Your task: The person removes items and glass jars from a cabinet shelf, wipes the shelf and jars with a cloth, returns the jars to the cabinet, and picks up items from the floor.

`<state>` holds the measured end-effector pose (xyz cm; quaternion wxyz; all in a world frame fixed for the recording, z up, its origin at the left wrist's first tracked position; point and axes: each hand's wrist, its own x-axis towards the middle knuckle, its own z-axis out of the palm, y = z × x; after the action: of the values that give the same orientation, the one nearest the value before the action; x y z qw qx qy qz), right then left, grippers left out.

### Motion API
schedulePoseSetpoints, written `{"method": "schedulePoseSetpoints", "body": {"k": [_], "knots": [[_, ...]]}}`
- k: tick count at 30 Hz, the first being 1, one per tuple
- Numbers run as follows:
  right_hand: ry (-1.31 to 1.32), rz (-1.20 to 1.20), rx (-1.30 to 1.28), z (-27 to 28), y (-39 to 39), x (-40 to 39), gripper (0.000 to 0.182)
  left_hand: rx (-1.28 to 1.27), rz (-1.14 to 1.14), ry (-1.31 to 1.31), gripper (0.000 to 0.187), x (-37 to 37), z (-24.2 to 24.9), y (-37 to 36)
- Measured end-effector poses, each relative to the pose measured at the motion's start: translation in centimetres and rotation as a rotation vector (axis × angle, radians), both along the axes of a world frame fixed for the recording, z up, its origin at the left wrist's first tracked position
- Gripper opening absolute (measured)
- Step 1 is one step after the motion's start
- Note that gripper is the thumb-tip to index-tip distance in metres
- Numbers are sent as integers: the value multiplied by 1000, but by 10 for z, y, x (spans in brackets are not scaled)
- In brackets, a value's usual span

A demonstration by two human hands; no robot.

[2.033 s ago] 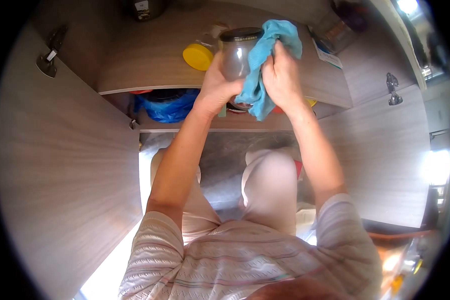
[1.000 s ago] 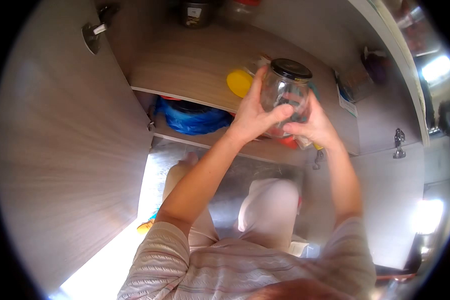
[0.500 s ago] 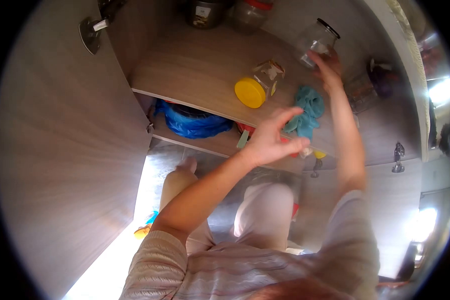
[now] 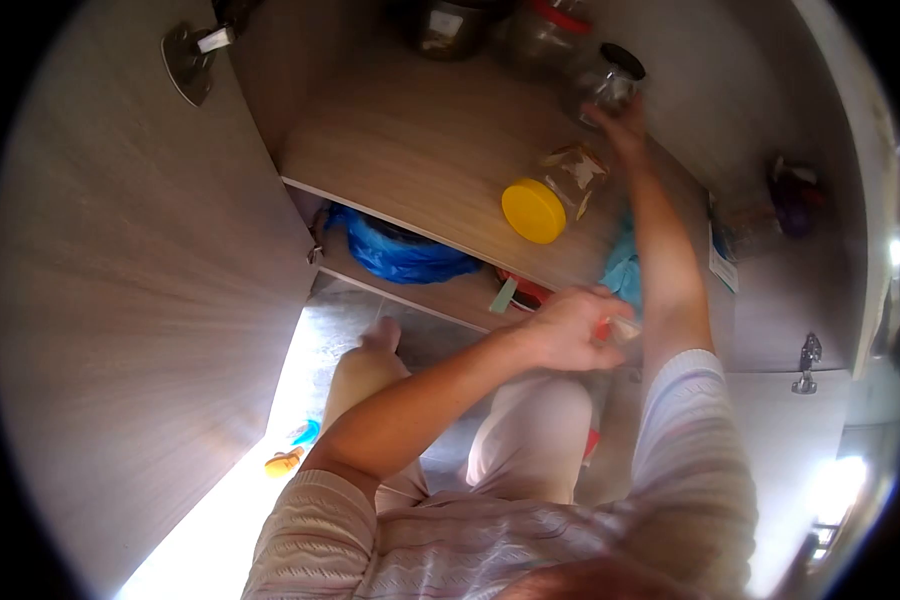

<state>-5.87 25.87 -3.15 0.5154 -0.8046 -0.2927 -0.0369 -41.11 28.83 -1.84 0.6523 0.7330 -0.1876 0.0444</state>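
My right hand (image 4: 622, 132) reaches deep into the cupboard, its fingers around the lower part of a clear glass jar (image 4: 607, 88) with a black lid. The jar stands upright or nearly so, beside a red-lidded jar. My left hand (image 4: 575, 330) hovers at the shelf's front edge, thumb and fingers curled but apart, with nothing visibly held. Behind it lies a crumpled teal cloth or bag (image 4: 625, 265), partly hidden by my right forearm. A clear jar with a yellow lid (image 4: 535, 211) lies on its side on the shelf, a torn label on it.
Several containers stand at the back, among them a dark jar (image 4: 450, 28) and a red-lidded jar (image 4: 550, 35). Below, a blue plastic bag (image 4: 405, 248) sits on the lower shelf. The cupboard door (image 4: 140, 300) is swung wide on the left. A purple-topped jar (image 4: 795, 195) stands right.
My right hand has moved the black-lidded jar further back and left, towards the red-lidded jar. My left hand has lowered and its fingers have curled in. The view has shifted slightly.
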Motion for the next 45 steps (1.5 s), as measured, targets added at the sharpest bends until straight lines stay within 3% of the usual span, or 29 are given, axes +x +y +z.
{"method": "schedulePoseSetpoints", "body": {"k": [2,5,8,11,14,17,45], "knots": [[142,113,80,13,2,-24,110,12,6,-17,45,2,-3,-1],[277,314,34,17,-12,0,108,36,13,-14,45,4,-3,-2],[191,109,-351,22,-35,47,108,64,14,10,45,5,-3,-2],[300,-261,-503,50,-32,30,100,83,27,2,45,7,-5,-5],[321,-240,-265,61,-17,-7,109,90,18,15,44,9,-3,-4],[251,-326,-236,56,3,-18,112,101,-6,16,43,8,-3,-6],[166,-237,-332,58,32,-22,105,169,-17,3,39,1,0,-1]]}}
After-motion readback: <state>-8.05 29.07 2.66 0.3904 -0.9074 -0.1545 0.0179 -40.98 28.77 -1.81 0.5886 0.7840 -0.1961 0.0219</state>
